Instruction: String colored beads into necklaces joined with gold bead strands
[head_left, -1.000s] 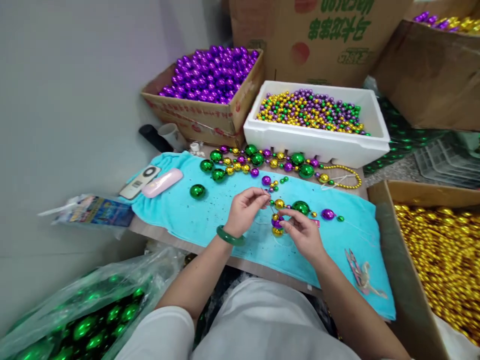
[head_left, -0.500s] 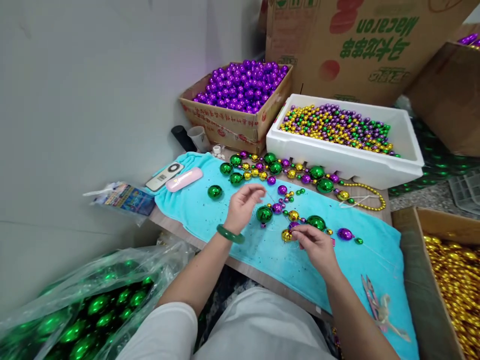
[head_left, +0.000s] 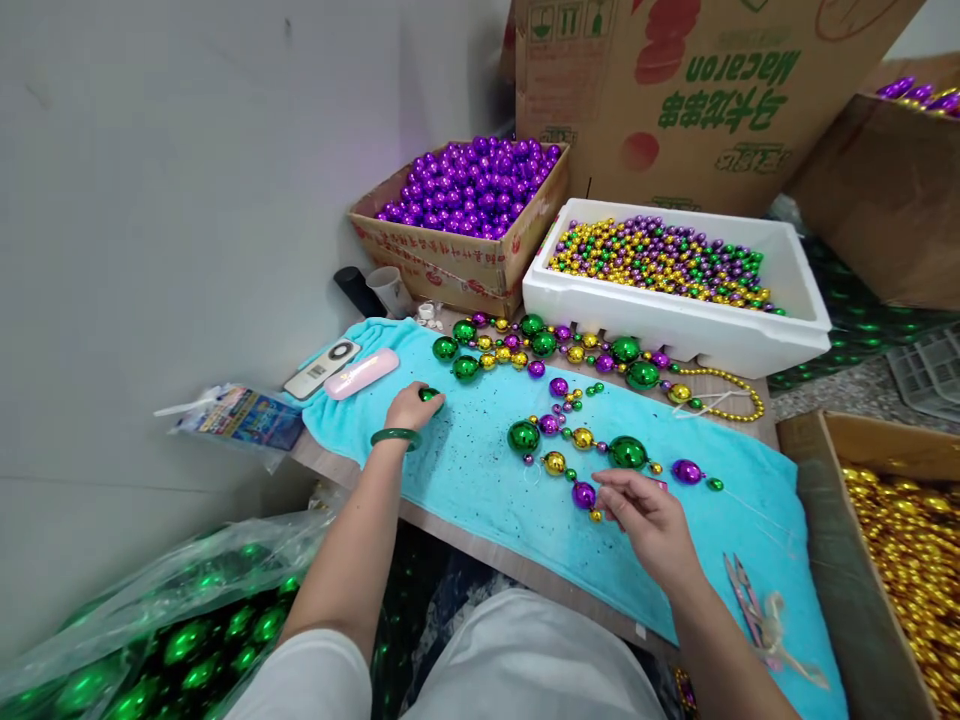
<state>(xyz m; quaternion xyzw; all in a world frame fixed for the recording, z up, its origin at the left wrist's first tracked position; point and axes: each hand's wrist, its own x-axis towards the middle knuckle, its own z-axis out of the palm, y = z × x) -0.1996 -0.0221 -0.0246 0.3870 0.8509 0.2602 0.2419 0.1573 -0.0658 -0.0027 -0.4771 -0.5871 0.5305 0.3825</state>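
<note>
Head view, read from left to right: at about 8 o'clock a clear plastic bag [head_left: 150,640] of green balls slumps on the floor, within reach of the seat. On the turquoise towel [head_left: 465,470], which probably keeps round things from rolling, one remote control [head_left: 322,367] and one pink case [head_left: 361,372] lie side by side at 10 o'clock, pushed clear of the working patch. The left hand [head_left: 411,408], with one green bangle [head_left: 395,437] on its wrist, is cupped over a single loose green ball [head_left: 430,395], fingers curled round it; whether it is truly gripped or only covered I cannot tell. Toward 12 o'clock one cardboard box of purple balls [head_left: 469,190] and one white foam box [head_left: 675,315] of small mixed beads sit along the back, presumably as stock. Before them a finished bead strand [head_left: 570,350] lies in a loose double row. At centre the strand in progress [head_left: 577,440] lies spread on the towel: two large green balls, about three purple and three gold ones, plus several tiny beads I cannot count surely. The right hand [head_left: 645,515] pinches thumb and forefinger together at that strand's near end, just beside a purple bead, seemingly on the thread. At 4 o'clock one pair of snips [head_left: 742,600] lies ready, and one box of gold balls [head_left: 900,540] stands at the right edge.
</note>
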